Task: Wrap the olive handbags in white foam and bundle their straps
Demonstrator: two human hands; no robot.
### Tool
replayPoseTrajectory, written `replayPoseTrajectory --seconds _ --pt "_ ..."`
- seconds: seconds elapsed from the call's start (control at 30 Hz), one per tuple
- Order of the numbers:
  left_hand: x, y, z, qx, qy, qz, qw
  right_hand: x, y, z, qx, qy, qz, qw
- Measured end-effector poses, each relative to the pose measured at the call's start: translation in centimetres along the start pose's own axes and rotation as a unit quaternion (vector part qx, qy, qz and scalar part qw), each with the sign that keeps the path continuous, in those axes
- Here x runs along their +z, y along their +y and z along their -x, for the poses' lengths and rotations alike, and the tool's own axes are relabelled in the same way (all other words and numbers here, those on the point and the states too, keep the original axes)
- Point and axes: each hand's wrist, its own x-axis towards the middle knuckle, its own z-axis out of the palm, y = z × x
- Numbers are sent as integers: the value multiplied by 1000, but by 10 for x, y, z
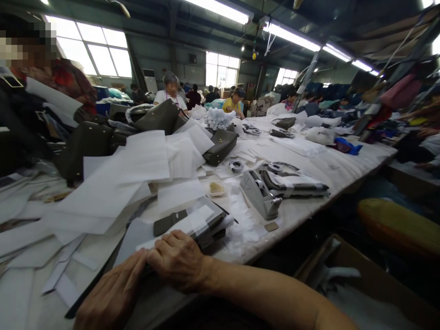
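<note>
A flat, dark olive bag [215,229] with white foam sheeting wrapped across it lies on the table in front of me. My right hand [178,261] is closed over its near end, fingers curled down onto the white wrap. My left hand [112,286] lies along the near edge, fingers stretched and together, their tips against my right hand. Its thumb is hidden. Beneath the bag is a grey sheet [135,240]. A grey tape dispenser [259,195] stands beyond my hands to the right, beside another folded, wrapped bag [297,185].
White foam sheets [113,183] are heaped to the left. Olive handbags [222,145] stand behind them. A small plastic tub [216,188] and a coiled strap [236,166] lie mid-table. An open carton [364,279] is below the table edge. Several people work farther back.
</note>
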Motion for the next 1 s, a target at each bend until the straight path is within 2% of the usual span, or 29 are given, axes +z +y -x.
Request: replayPoseTrajectory --seconds 0.1,0.2,0.27,0.37,0.43,0.5,0.57,0.63,0.8,1.0 --pt "-5 4 8 -2 -20 -20 1000 -24 -2 9 9 15 -77 997" --pt "-11 8 16 -28 -40 -32 998 -56 13 31 34 82 -161 983" --pt "-14 10 17 -43 -41 -37 998 -75 34 54 101 137 -169 971" --pt "-16 13 14 -28 -39 -23 999 -86 75 94 274 181 -133 935" --pt "-17 16 11 -21 -36 -17 999 -82 98 121 379 150 -121 905" --pt "-16 18 9 -23 -31 -20 999 -71 113 143 450 68 -143 879" --pt "-15 19 9 -29 -29 -28 999 -58 120 160 474 -13 -179 862" --pt "-14 20 11 -31 -30 -32 999 -47 123 170 468 -58 -207 857" --pt "-12 21 14 -35 -31 -27 999 -36 125 174 455 -85 -183 867" --pt "-9 21 17 -36 -25 -29 999 -50 134 161 487 -37 -204 849"
